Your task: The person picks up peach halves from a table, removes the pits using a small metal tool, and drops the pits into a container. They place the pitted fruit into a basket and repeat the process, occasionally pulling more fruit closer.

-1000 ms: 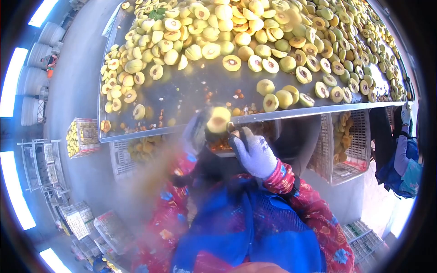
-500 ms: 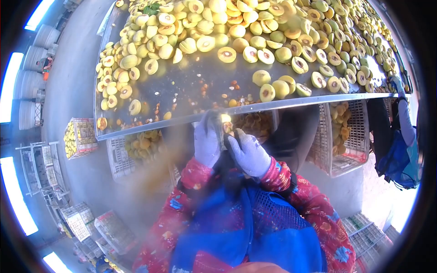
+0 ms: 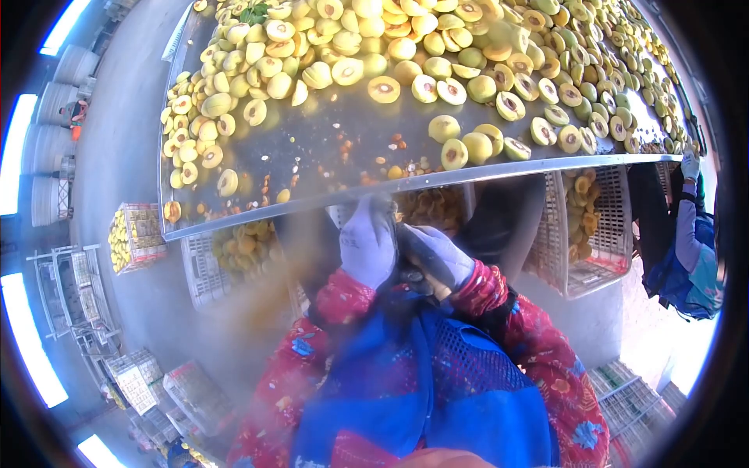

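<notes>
Close together below the table's front edge are my left hand [image 3: 368, 243] and my right hand [image 3: 438, 256], both in pale purple gloves with dark palms. The fingers of both are curled in toward each other, and what lies between them is hidden by the gloves and blur. Beyond them, the metal table [image 3: 312, 132] bears many halved yellow-green fruits [image 3: 383, 90]. Small brown pits and scraps [image 3: 343, 148] lie scattered near its front edge. Under that edge, just behind my hands, a crate holds brownish fruit pieces [image 3: 433, 207].
A crate of fruit [image 3: 597, 226] stands under the table at right, another crate [image 3: 207, 269] at left. Farther left is a crate of yellow fruit [image 3: 142, 238]. A co-worker [image 3: 690, 249] stands at the far right edge. Stacked crates [image 3: 133, 378] are at lower left.
My hands have turned and drawn closer together, my right hand lower. The pale fruit piece seen between them no longer shows. The co-worker's gloved hand has shifted at the table edge.
</notes>
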`<state>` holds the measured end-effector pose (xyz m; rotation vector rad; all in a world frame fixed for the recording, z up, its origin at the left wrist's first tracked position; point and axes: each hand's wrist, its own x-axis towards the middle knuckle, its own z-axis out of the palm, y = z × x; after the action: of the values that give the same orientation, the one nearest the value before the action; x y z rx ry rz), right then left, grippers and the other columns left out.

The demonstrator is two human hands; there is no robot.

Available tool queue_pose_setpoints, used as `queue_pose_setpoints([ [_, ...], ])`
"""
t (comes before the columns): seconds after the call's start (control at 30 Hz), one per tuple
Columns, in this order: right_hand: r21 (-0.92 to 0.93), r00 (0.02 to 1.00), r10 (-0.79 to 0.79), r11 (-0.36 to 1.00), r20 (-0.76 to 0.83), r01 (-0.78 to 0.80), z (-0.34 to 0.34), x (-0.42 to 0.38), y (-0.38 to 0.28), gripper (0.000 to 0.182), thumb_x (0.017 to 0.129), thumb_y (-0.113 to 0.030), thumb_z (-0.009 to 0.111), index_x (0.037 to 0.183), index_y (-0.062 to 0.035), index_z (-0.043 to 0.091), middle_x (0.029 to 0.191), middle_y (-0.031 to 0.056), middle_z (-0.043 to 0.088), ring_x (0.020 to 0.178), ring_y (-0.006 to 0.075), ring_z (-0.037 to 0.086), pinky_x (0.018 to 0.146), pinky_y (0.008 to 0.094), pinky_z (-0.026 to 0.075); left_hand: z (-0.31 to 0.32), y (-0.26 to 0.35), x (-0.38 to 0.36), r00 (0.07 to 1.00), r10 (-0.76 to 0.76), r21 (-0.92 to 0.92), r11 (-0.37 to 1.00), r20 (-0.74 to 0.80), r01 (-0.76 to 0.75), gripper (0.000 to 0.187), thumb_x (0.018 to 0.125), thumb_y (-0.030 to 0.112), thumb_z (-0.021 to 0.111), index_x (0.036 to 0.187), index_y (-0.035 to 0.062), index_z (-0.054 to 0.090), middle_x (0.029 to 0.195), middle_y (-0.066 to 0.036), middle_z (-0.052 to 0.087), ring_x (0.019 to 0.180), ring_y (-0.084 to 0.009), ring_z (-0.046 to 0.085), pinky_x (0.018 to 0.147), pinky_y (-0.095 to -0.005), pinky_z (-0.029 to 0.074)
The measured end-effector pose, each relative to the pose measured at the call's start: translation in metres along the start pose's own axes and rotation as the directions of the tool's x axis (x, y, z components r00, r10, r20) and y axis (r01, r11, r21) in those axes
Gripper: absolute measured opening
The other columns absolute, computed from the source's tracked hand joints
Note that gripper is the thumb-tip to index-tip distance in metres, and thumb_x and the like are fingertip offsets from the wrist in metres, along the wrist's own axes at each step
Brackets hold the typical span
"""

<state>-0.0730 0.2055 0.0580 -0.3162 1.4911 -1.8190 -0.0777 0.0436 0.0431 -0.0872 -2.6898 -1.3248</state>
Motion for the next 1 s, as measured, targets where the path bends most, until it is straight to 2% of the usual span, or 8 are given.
queue_pose_setpoints([
  [0.17, 0.282, 0.996, 0.077, 0.957, -0.039, -0.063, -0.001, -0.006, 0.015, 0.037, 0.089, -0.024, 0.053, 0.112, 0.0046, 0.048, 0.095, 0.0193, 0.059, 0.081, 0.03, 0.062, 0.069, 0.0376, 0.049, -0.001, 0.002, 0.001, 0.99, -0.102, -0.153, 0.981, 0.096, 0.116, 0.019, 0.095, 0.011, 0.044, 0.106, 0.0017, 0.057, 0.088, -0.02, 0.064, 0.087, -0.0398, 0.062, 0.077, -0.0441, 0.048],
  [0.3, -0.466, 0.973, -0.229, 0.861, 0.006, 0.206, -0.008, 0.008, 0.043, 0.035, 0.094, -0.026, 0.049, 0.112, 0.0039, 0.051, 0.086, 0.013, 0.059, 0.067, 0.0214, 0.06, 0.059, 0.0314, 0.049, 0.008, -0.017, -0.003, 0.971, -0.129, -0.17, 0.972, 0.201, 0.164, 0.021, 0.096, 0.01, 0.043, 0.107, 0.0007, 0.058, 0.089, -0.019, 0.065, 0.086, -0.036, 0.063, 0.077, -0.0415, 0.048],
  [0.4, 0.171, 0.945, 0.327, 0.932, -0.016, -0.32, 0.0, -0.003, -0.007, 0.034, 0.097, -0.029, 0.046, 0.109, 0.0012, 0.056, 0.077, 0.007, 0.058, 0.059, 0.0165, 0.058, 0.053, 0.0283, 0.046, 0.021, -0.045, -0.009, 0.881, -0.289, -0.399, 0.807, 0.375, 0.435, 0.024, 0.098, 0.013, 0.043, 0.109, -0.0007, 0.059, 0.095, -0.01, 0.065, 0.084, -0.0213, 0.062, 0.077, -0.0329, 0.048],
  [0.47, -0.103, 0.958, -0.239, 0.969, -0.158, 0.225, 0.003, -0.002, 0.019, 0.035, 0.1, -0.033, 0.043, 0.101, -0.0023, 0.06, 0.069, 0.0027, 0.057, 0.055, 0.0141, 0.056, 0.049, 0.0278, 0.045, 0.004, -0.03, -0.001, 0.824, -0.299, -0.383, 0.773, 0.481, 0.505, 0.027, 0.1, 0.016, 0.045, 0.116, -0.0022, 0.058, 0.105, -0.006, 0.064, 0.09, -0.0134, 0.06, 0.081, -0.0266, 0.048],
  [0.57, 0.572, 0.948, 0.318, 0.781, -0.018, -0.252, 0.006, -0.007, 0.004, 0.034, 0.098, -0.033, 0.046, 0.099, -0.0022, 0.06, 0.065, 0.0017, 0.056, 0.052, 0.0126, 0.054, 0.048, 0.0268, 0.045, 0.002, -0.029, 0.001, 0.842, -0.193, -0.36, 0.839, 0.504, 0.408, 0.028, 0.1, 0.016, 0.045, 0.117, -0.0016, 0.057, 0.108, -0.005, 0.063, 0.087, -0.0105, 0.06, 0.078, -0.0222, 0.048],
  [0.77, 0.184, 0.944, 0.309, 0.941, -0.118, -0.285, 0.007, 0.001, 0.035, 0.031, 0.093, -0.027, 0.052, 0.093, 0.0019, 0.061, 0.065, 0.0043, 0.059, 0.055, 0.013, 0.058, 0.05, 0.0267, 0.046, 0.013, -0.03, -0.002, 0.677, -0.408, -0.529, 0.424, 0.613, 0.735, 0.024, 0.099, 0.013, 0.042, 0.104, 0.0004, 0.062, 0.087, -0.003, 0.06, 0.077, -0.0096, 0.056, 0.065, -0.0251, 0.048],
  [0.87, -0.073, 0.956, 0.269, 0.958, -0.119, -0.279, 0.004, 0.006, 0.039, 0.029, 0.092, -0.026, 0.054, 0.095, 0.0026, 0.061, 0.066, 0.0047, 0.06, 0.055, 0.0128, 0.058, 0.05, 0.0268, 0.046, 0.022, -0.042, -0.005, 0.721, -0.4, -0.487, 0.543, 0.567, 0.684, 0.024, 0.098, 0.012, 0.042, 0.106, -0.0003, 0.062, 0.087, -0.005, 0.061, 0.075, -0.011, 0.057, 0.065, -0.0267, 0.049],
  [1.0, 0.201, 0.948, 0.311, 0.935, -0.07, -0.292, 0.0, 0.01, 0.045, 0.026, 0.09, -0.025, 0.055, 0.09, 0.0011, 0.06, 0.066, 0.0038, 0.057, 0.053, 0.0124, 0.056, 0.048, 0.0263, 0.045, 0.021, -0.042, -0.003, 0.823, -0.353, -0.392, 0.749, 0.445, 0.533, 0.025, 0.1, 0.016, 0.044, 0.108, 0.0004, 0.062, 0.093, -0.003, 0.063, 0.08, -0.0097, 0.06, 0.069, -0.0215, 0.05],
])
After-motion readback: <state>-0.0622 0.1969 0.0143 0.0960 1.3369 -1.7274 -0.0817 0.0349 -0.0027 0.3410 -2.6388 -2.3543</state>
